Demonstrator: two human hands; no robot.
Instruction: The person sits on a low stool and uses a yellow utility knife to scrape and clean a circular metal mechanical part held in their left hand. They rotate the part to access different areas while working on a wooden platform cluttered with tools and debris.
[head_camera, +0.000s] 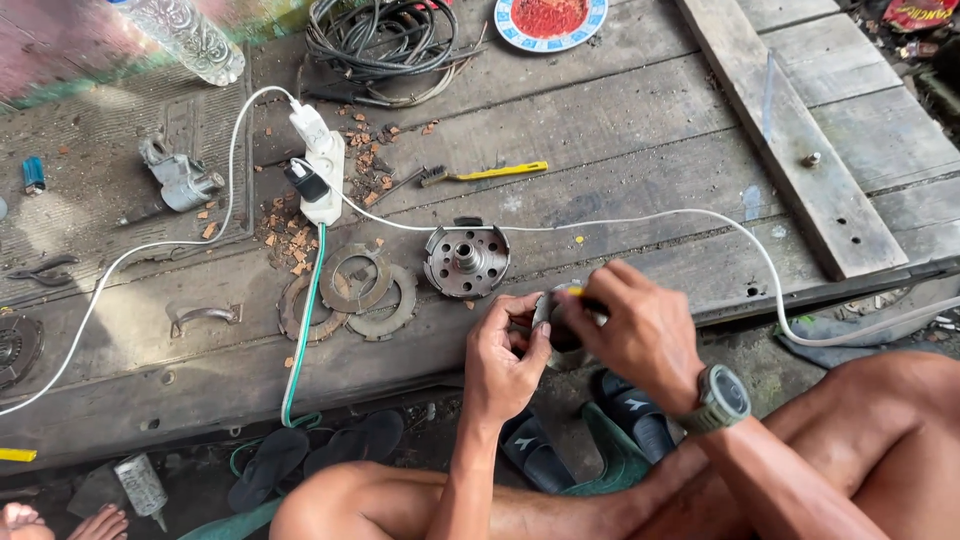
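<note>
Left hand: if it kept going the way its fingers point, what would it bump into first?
The left hand points up the picture, so probably the round metal hub on the wooden floor. Depth is unclear; the hand may be held above it.

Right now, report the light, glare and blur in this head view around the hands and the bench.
Head view: soft daylight, even on the wooden platform; washed-out glare at the top-left by the plastic bottle and the mat; the left hand and right hand are slightly motion-blurred, so the small dark part between them is hard to read; the metal hub and ring plates are sharp; edges bend slightly.
</note>
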